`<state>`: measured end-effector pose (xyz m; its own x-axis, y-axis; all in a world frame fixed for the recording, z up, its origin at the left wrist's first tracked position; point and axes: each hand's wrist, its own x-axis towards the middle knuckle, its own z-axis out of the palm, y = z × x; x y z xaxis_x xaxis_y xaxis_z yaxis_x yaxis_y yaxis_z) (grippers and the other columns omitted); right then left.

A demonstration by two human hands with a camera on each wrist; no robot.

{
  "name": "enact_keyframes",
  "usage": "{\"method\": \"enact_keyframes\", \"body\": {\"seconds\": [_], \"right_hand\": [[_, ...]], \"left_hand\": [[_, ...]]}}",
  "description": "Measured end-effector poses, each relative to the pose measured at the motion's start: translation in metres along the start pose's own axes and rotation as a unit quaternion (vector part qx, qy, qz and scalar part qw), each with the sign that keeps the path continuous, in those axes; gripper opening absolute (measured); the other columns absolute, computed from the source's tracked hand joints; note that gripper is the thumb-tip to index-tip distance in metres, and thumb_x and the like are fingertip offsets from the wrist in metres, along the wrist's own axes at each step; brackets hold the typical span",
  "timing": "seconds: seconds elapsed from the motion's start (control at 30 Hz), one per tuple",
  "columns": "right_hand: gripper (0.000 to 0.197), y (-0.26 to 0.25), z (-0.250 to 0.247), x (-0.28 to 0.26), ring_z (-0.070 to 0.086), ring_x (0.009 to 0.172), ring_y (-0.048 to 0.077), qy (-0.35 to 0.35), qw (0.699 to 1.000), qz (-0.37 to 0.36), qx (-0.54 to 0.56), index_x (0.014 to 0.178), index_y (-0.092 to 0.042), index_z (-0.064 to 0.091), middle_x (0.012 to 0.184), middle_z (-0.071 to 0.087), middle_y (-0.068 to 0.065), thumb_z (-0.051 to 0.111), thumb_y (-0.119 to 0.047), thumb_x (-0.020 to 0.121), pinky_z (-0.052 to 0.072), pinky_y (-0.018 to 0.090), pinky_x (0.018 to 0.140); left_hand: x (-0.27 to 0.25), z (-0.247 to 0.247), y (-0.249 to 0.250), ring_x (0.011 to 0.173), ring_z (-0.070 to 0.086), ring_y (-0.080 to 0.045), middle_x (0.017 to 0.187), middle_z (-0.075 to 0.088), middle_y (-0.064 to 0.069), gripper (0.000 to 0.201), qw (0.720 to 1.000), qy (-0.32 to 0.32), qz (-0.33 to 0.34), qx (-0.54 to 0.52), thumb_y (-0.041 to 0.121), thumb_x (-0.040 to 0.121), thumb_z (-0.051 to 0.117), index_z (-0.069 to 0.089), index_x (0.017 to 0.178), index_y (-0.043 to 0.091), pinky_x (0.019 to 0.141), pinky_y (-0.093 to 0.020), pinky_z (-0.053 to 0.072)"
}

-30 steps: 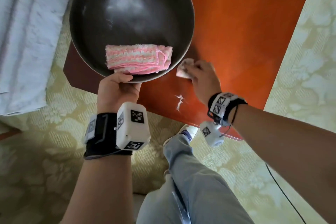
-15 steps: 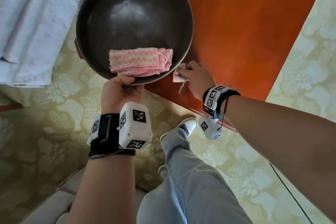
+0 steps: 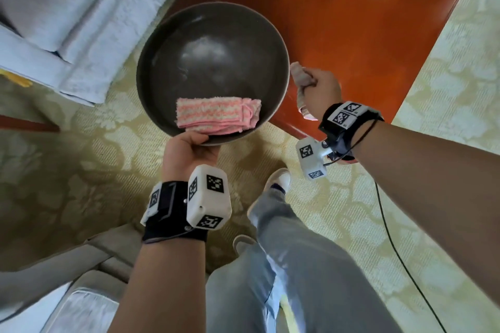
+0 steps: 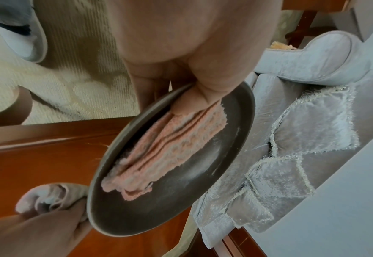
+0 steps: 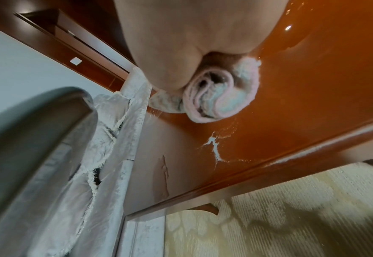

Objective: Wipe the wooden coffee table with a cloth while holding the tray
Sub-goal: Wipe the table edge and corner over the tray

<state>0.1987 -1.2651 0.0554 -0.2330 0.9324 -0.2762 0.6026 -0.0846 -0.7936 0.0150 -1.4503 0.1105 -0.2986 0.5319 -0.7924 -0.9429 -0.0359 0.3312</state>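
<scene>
left hand (image 3: 189,153) grip holds tray (image 3: 173,62) rim; right hand (image 3: 323,86) grip holds bunched cloth (image 5: 220,97) on table (image 3: 365,21).

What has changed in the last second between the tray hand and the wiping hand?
The left hand has drawn the tray back, so its near part now overhangs the carpet. The right hand has bunched the wiping cloth in its fingers beside the rim. Unchanged: the folded pink cloth lies in the tray; white residue remains on the table.
</scene>
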Motion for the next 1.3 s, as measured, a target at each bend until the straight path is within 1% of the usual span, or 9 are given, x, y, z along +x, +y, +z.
{"method": "enact_keyframes", "body": {"seconds": [0.07, 0.23, 0.33, 0.53, 0.7, 0.8, 0.93, 1.07, 1.3], "right_hand": [[0.040, 0.000, 0.001, -0.016, 0.051, 0.057, 0.010, 0.010, 1.000, -0.013, 0.000, 0.107, 0.006, 0.066, 0.094, 0.069, 0.022, 0.044, -0.027, 0.102, 0.037, 0.006, 0.043], [0.033, 0.007, 0.009, -0.035, 0.045, 0.041, -0.004, 0.007, 1.000, -0.009, 0.001, 0.082, -0.013, 0.060, 0.063, 0.050, -0.002, 0.041, -0.031, 0.102, 0.036, 0.009, 0.043], [0.039, 0.023, 0.020, -0.035, 0.053, 0.048, 0.018, -0.004, 1.000, -0.002, 0.031, 0.072, -0.017, 0.055, 0.055, 0.051, 0.002, 0.043, -0.044, 0.097, 0.041, 0.028, 0.047], [0.055, 0.053, 0.043, -0.027, 0.053, 0.045, 0.027, -0.017, 1.000, -0.009, 0.002, 0.067, -0.016, 0.052, 0.053, 0.054, 0.007, 0.045, -0.064, 0.092, 0.039, 0.032, 0.044], [0.027, 0.073, 0.058, -0.005, 0.053, 0.051, 0.028, -0.007, 0.999, -0.008, 0.038, 0.077, -0.014, 0.057, 0.058, 0.054, 0.003, 0.044, -0.031, 0.092, 0.043, 0.037, 0.052], [0.024, 0.067, 0.068, 0.006, 0.056, 0.056, 0.023, 0.010, 0.999, -0.023, 0.028, 0.080, -0.026, 0.064, 0.063, 0.058, -0.001, 0.045, -0.034, 0.091, 0.044, 0.034, 0.053], [0.020, 0.068, 0.076, 0.037, 0.064, 0.071, 0.022, 0.017, 0.999, -0.033, 0.034, 0.086, -0.038, 0.065, 0.079, 0.064, -0.002, 0.045, -0.037, 0.084, 0.050, 0.036, 0.063], [0.021, 0.044, 0.078, 0.037, 0.055, 0.055, 0.022, 0.002, 0.997, -0.047, 0.058, 0.078, -0.025, 0.061, 0.064, 0.057, 0.002, 0.051, -0.040, 0.090, 0.046, 0.032, 0.054], [0.023, 0.044, 0.062, 0.065, 0.048, 0.050, 0.019, -0.008, 0.994, -0.018, 0.111, 0.070, -0.026, 0.059, 0.070, 0.052, 0.005, 0.052, -0.024, 0.092, 0.040, 0.034, 0.050]], "left_hand": [[-0.006, -0.020, -0.009, 0.088, 0.070, -0.031, 0.090, 0.072, -0.013, 0.044, 1.000, 0.014, 0.000, -0.003, -0.013, 0.062, 0.035, 0.059, 0.094, 0.003, 0.094, -0.041, 0.055], [-0.011, -0.075, -0.036, 0.079, 0.068, -0.026, 0.078, 0.068, -0.007, 0.033, 0.999, 0.047, -0.005, -0.010, -0.011, 0.059, 0.035, 0.053, 0.080, 0.008, 0.100, -0.039, 0.051], [-0.004, -0.112, -0.058, 0.102, 0.065, -0.030, 0.093, 0.068, -0.011, 0.039, 0.998, 0.058, -0.010, -0.029, -0.012, 0.061, 0.036, 0.058, 0.088, 0.006, 0.108, -0.040, 0.046], [0.019, -0.172, -0.096, 0.108, 0.058, -0.030, 0.112, 0.057, -0.011, 0.041, 0.991, 0.121, -0.049, -0.022, -0.008, 0.060, 0.043, 0.051, 0.095, 0.011, 0.110, -0.039, 0.044], [0.041, -0.189, -0.110, 0.088, 0.062, -0.028, 0.094, 0.060, -0.010, 0.028, 0.985, 0.159, -0.061, 0.022, -0.010, 0.064, 0.044, 0.050, 0.084, 0.010, 0.091, -0.037, 0.053], [0.058, -0.191, -0.112, 0.075, 0.062, -0.026, 0.080, 0.060, -0.010, 0.022, 0.977, 0.197, -0.062, 0.051, -0.010, 0.073, 0.042, 0.051, 0.081, 0.008, 0.078, -0.037, 0.054], [0.085, -0.194, -0.113, 0.071, 0.058, -0.024, 0.077, 0.055, -0.007, 0.028, 0.974, 0.213, -0.054, 0.059, -0.008, 0.059, 0.045, 0.046, 0.076, 0.014, 0.068, -0.033, 0.055], [0.095, -0.182, -0.108, 0.053, 0.051, -0.021, 0.061, 0.049, -0.004, 0.023, 0.973, 0.202, -0.046, 0.099, -0.008, 0.076, 0.041, 0.042, 0.069, 0.013, 0.051, -0.024, 0.047], [0.124, -0.171, -0.104, 0.057, 0.048, -0.023, 0.068, 0.045, -0.004, 0.023, 0.982, 0.166, -0.020, 0.087, -0.012, 0.070, 0.036, 0.039, 0.068, 0.010, 0.054, -0.027, 0.050]]}}
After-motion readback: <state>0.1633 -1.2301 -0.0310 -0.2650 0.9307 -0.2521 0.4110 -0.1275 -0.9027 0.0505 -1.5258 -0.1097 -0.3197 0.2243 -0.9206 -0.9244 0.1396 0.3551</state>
